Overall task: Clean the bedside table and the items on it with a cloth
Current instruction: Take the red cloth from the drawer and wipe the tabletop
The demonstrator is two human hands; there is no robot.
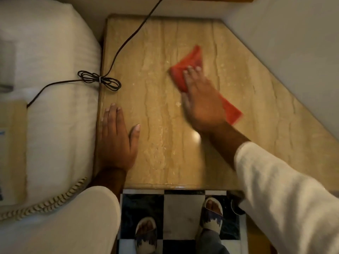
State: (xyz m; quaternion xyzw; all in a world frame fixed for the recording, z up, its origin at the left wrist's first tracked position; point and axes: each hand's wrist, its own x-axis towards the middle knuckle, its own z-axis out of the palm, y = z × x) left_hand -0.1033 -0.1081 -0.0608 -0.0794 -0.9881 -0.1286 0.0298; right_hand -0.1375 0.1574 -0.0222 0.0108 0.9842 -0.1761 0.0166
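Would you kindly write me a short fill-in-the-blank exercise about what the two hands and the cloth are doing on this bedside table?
1. The right hand presses a cloth of ____ colour onto the bedside table.
2. The left hand lies flat on the tabletop and holds ____.
3. The bundled black cord rests at the table's ____ edge, beside the bed.
4. The floor below the sandals has a ____ pattern.

Missing words: red; nothing; left; checkered

Red cloth (185, 66), blurred, seemingly folded, lies flat on beige marble bedside table (156, 107).
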